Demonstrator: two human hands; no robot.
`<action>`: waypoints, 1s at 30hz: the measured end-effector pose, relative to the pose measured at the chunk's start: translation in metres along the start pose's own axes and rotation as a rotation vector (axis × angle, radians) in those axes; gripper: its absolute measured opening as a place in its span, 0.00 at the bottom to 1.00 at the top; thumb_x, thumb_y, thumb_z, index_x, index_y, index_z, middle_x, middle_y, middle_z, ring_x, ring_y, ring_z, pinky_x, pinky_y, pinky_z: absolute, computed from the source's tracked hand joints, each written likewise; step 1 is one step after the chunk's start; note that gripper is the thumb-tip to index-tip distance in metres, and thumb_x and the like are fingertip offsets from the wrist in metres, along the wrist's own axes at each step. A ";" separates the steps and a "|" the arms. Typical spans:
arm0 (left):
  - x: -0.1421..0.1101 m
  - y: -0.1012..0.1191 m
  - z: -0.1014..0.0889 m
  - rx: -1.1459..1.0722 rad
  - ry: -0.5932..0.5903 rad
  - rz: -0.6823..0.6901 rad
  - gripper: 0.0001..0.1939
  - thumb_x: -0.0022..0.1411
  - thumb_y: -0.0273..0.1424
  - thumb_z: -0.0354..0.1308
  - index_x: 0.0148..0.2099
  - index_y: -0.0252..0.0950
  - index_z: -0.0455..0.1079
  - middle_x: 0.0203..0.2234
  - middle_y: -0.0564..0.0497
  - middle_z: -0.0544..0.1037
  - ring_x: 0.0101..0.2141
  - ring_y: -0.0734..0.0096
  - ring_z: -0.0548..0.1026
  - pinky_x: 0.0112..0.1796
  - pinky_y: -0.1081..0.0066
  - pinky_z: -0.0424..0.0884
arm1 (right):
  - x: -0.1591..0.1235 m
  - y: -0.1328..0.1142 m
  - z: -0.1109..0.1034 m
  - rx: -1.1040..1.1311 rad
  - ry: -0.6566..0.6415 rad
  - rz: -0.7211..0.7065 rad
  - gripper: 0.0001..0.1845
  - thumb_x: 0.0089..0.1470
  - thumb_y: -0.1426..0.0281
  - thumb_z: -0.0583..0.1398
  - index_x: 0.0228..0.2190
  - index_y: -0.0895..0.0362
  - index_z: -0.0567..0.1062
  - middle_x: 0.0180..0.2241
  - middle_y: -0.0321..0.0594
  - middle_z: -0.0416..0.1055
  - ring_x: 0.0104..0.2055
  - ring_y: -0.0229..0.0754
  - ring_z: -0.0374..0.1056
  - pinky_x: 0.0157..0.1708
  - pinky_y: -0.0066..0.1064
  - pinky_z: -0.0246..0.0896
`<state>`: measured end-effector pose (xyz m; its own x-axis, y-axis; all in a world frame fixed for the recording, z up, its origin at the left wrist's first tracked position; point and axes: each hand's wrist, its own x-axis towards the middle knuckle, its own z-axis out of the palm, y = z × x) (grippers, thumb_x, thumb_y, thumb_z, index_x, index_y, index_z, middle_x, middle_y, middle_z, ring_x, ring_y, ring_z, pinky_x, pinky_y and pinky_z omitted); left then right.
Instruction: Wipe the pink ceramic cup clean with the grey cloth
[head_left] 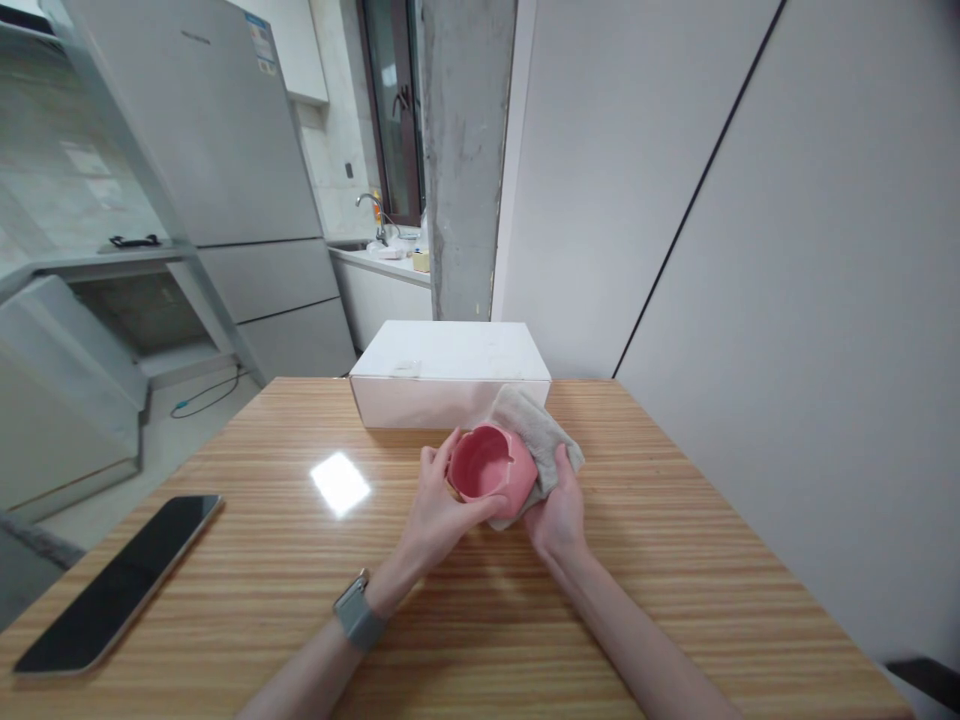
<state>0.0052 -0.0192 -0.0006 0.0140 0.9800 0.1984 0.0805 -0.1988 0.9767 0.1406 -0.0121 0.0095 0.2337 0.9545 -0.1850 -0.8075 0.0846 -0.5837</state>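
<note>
Grey refrigerator (pixel 199 130) — dark-framed window (pixel 390 115), rough grey pillar (pixel 469 165) — pale panelled wall (pixel 622 170) at right.

Single head-worn view on my feed: looks forward, tilted down over wood-grain tabletop (pixel 712 590). Left hand (pixel 439 508) and right hand (pixel 561 512) near, around centre; refrigerator (pixel 195 140) farther off, upper left.

A pink bowl (pixel 493 468) with a wavy rim tilts leftward, its right side against light-grey cloth (pixel 537 428).
</note>
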 end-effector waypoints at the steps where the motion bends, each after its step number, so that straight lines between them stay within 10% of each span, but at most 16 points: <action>1: 0.001 0.001 -0.002 0.041 0.006 0.022 0.50 0.36 0.35 0.73 0.62 0.41 0.58 0.48 0.46 0.62 0.51 0.54 0.67 0.54 0.56 0.63 | -0.001 -0.001 0.000 -0.002 -0.005 0.014 0.19 0.52 0.54 0.57 0.38 0.54 0.77 0.41 0.38 0.78 0.47 0.46 0.72 0.49 0.40 0.67; 30: 0.004 0.001 0.002 -0.713 -0.050 -0.358 0.25 0.52 0.46 0.63 0.45 0.32 0.73 0.37 0.44 0.79 0.36 0.68 0.75 0.36 0.73 0.70 | -0.020 0.026 -0.017 -0.398 -0.304 -0.303 0.25 0.45 0.64 0.67 0.47 0.49 0.73 0.52 0.36 0.70 0.62 0.42 0.56 0.62 0.38 0.47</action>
<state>0.0073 -0.0157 0.0008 0.1543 0.9802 -0.1243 -0.5682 0.1910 0.8004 0.1244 -0.0341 -0.0153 0.2094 0.9486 0.2372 -0.4497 0.3089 -0.8381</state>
